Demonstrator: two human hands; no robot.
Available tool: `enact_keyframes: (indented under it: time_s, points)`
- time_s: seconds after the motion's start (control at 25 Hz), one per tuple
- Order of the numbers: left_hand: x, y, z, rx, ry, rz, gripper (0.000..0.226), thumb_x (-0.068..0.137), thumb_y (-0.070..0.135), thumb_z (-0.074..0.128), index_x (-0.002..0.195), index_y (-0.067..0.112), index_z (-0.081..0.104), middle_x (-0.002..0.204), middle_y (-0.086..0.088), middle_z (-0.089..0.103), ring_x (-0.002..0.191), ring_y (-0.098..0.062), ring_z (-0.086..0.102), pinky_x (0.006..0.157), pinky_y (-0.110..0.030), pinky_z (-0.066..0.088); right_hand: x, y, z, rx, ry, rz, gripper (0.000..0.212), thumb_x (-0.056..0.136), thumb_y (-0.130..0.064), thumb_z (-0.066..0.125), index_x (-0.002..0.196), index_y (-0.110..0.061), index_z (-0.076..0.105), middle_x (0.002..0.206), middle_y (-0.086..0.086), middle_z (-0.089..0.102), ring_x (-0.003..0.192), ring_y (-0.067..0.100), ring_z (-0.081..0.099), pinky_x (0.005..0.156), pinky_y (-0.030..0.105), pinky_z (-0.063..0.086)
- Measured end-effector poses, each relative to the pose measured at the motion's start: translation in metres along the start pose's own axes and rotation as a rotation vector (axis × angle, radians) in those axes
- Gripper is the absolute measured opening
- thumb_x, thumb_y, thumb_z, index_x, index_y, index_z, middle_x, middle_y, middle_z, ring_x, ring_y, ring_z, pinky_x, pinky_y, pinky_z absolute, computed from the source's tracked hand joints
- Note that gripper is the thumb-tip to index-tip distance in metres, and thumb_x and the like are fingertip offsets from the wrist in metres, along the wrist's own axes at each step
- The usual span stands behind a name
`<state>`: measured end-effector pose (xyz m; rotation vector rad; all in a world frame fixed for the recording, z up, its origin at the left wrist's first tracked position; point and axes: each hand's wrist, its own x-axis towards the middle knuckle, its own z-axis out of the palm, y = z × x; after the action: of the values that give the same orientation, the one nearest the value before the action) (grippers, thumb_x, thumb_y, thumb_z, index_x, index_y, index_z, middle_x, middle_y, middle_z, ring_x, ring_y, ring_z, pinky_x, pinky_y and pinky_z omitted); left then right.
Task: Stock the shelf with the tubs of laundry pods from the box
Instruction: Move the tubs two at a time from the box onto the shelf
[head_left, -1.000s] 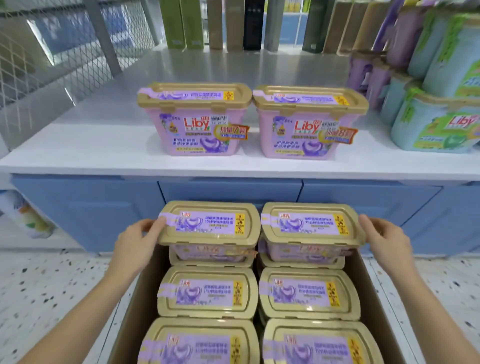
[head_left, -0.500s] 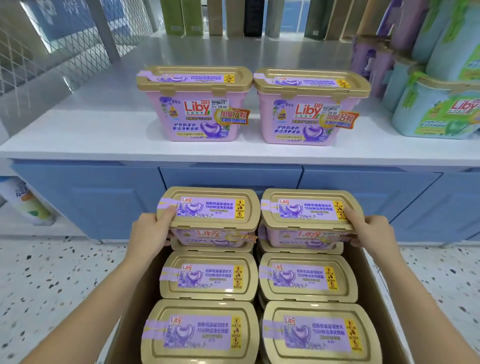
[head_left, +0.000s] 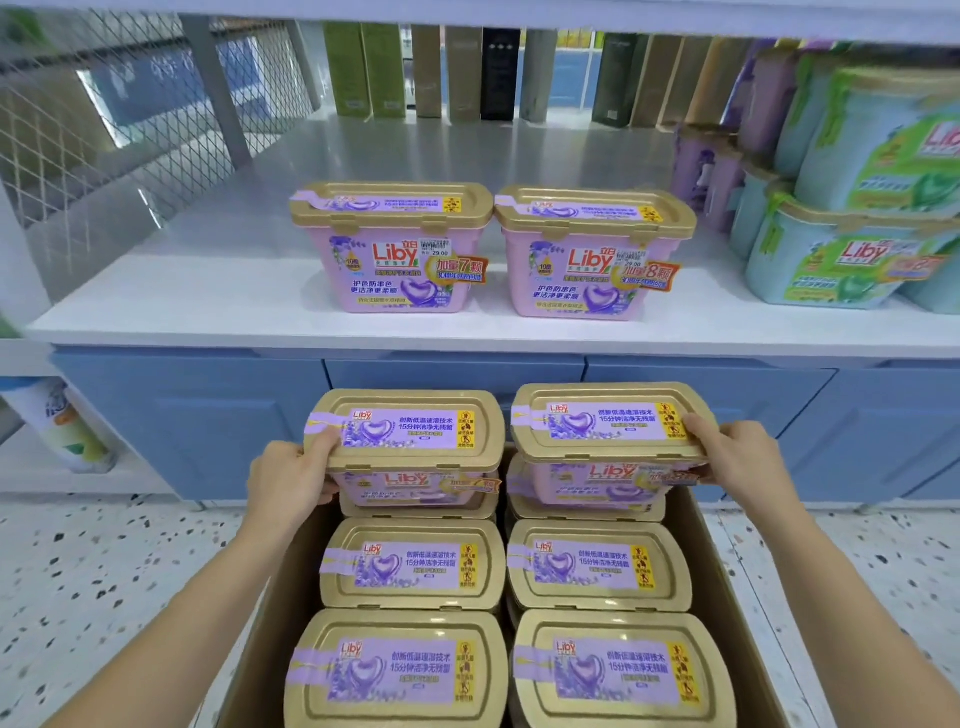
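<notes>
Two gold-lidded tubs of laundry pods, side by side and touching, raised just above the far end of the box, lids up. Left tub (head_left: 410, 431) clasped at its outer left end by the left hand (head_left: 288, 480), thumb on the lid rim, fingers curled under the lip; right tub (head_left: 608, 423) clasped likewise at its outer right end by the right hand (head_left: 737, 457). Gripped each from one end only, inner ends unsupported save for pressing against one another. Likely trouble, judged from that: sagging or twisting of the inner ends on the way up, a tub slipping from a one-sided hold, or a lid popping loose if borne by its rim alone. Below, packed tubs (head_left: 410, 566) in pairs toward the near end of the box (head_left: 711, 571); a dropped tub liable to land on those lids or catch on the cardboard wall. Beyond, the shelf (head_left: 208, 312) with a left standing tub (head_left: 400, 249) and a right standing tub (head_left: 592, 254) near its front edge, roughly in line with the raised pair. Little free room at the front edge there, so risk of knocking those backward or sideways unless set on top or off toward the left corner. Toward the right edge of the shelf, stacked green tubs (head_left: 841, 260) near the right standing tub; a wide swing of the right hand apt to nudge them.
</notes>
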<state>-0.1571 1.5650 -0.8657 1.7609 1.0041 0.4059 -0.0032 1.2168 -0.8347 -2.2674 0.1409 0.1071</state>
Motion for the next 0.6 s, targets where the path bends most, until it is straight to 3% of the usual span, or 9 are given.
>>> enact_keyframes:
  time_s: [0.08,0.24,0.36,0.44,0.52,0.6]
  points:
    - [0.001,0.013,-0.012,-0.049,0.001,0.015,0.039,0.085,0.035,0.055,0.062,0.004,0.065,0.058,-0.010,0.071,0.063,-0.028,0.069,0.058,-0.032,0.059,0.003,-0.010,-0.013,0.046,0.006,-0.016,0.052,0.084,-0.044,0.054,0.062,0.003,0.061,0.073,0.024,0.068,0.078,0.040,0.066,0.079,0.051,0.053]
    - [0.010,0.061,-0.044,-0.130,-0.002,0.094,0.035,0.081,0.033,0.058,0.064,0.004,0.066,0.055,-0.014,0.070,0.058,-0.029,0.070,0.069,-0.041,0.059,0.013,-0.049,-0.047,0.122,0.046,-0.071,0.056,0.074,-0.048,0.059,0.068,0.007,0.064,0.076,0.027,0.069,0.076,0.041,0.067,0.080,0.055,0.053]
    - [0.012,0.104,-0.066,-0.175,0.027,0.171,0.033,0.082,0.032,0.057,0.069,0.003,0.066,0.044,-0.005,0.066,0.048,-0.022,0.067,0.052,-0.032,0.058,0.014,-0.093,-0.075,0.172,0.070,-0.149,0.043,0.080,-0.037,0.061,0.063,0.002,0.059,0.069,0.022,0.064,0.062,0.034,0.065,0.065,0.042,0.057]
    - [0.010,0.131,-0.079,-0.215,0.040,0.212,0.034,0.082,0.031,0.057,0.075,0.000,0.066,0.046,-0.007,0.066,0.044,-0.021,0.066,0.044,-0.028,0.057,0.017,-0.121,-0.091,0.203,0.090,-0.206,0.037,0.081,-0.033,0.061,0.067,0.001,0.060,0.072,0.021,0.062,0.053,0.030,0.063,0.057,0.040,0.058]
    - [0.008,0.156,-0.089,-0.253,0.036,0.230,0.031,0.083,0.029,0.057,0.071,0.001,0.063,0.041,-0.006,0.064,0.039,-0.019,0.064,0.043,-0.028,0.055,0.020,-0.145,-0.105,0.215,0.108,-0.245,0.040,0.079,-0.035,0.062,0.076,0.005,0.062,0.081,0.026,0.065,0.061,0.034,0.067,0.058,0.046,0.058]
    - [0.010,0.180,-0.100,-0.276,0.048,0.247,0.030,0.083,0.027,0.056,0.068,0.002,0.060,0.037,-0.004,0.061,0.034,-0.017,0.061,0.042,-0.030,0.054,0.024,-0.169,-0.116,0.220,0.142,-0.268,0.040,0.073,-0.041,0.062,0.068,-0.001,0.059,0.089,0.031,0.067,0.078,0.043,0.067,0.072,0.057,0.056]
